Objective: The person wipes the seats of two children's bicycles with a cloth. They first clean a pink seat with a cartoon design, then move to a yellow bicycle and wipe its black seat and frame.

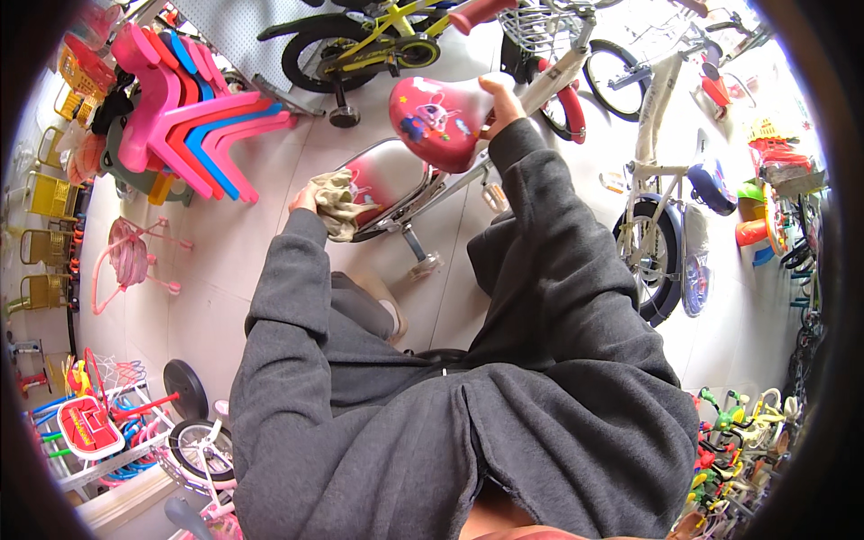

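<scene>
The right grip [504,106] is closed on the rear edge of a red saddle [430,119], printed with a cartoon figure, toward the far middle; the saddle's underside is hidden. The left grip [305,196] holds a bunched beige cloth [335,209] against a white-and-red panel [394,169], just left of the saddle; the cloth hides most of its fingers and part of the panel. A white wire basket [544,32] on the far side is cut off, its contents hard to make out. Near right, small colourful items [738,441] blur together.
</scene>
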`<action>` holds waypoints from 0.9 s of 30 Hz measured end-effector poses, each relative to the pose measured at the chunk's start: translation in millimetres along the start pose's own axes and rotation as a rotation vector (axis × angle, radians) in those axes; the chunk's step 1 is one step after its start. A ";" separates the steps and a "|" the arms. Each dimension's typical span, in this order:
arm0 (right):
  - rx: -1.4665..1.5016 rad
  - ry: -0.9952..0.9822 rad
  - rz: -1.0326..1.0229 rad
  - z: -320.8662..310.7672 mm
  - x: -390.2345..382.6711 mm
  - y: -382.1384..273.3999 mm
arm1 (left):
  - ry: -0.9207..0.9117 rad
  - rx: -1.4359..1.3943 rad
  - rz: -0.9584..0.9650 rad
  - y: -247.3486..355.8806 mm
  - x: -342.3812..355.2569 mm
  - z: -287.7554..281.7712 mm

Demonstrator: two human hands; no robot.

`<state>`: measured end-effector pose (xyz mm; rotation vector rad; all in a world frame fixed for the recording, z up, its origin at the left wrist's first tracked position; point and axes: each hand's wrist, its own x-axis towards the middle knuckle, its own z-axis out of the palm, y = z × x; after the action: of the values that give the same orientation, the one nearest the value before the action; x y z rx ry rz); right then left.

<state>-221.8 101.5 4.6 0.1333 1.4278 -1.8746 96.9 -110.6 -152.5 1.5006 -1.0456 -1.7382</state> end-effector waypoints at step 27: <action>-1.292 -0.138 -0.881 25.3 -33.0 -20.2 | -0.361 0.681 0.364 15.1 -106.8 27.2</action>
<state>-202.3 97.9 46.4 -1.3817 2.5075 -1.0657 88.0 -23.1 -84.4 1.2493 -2.1115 -1.4834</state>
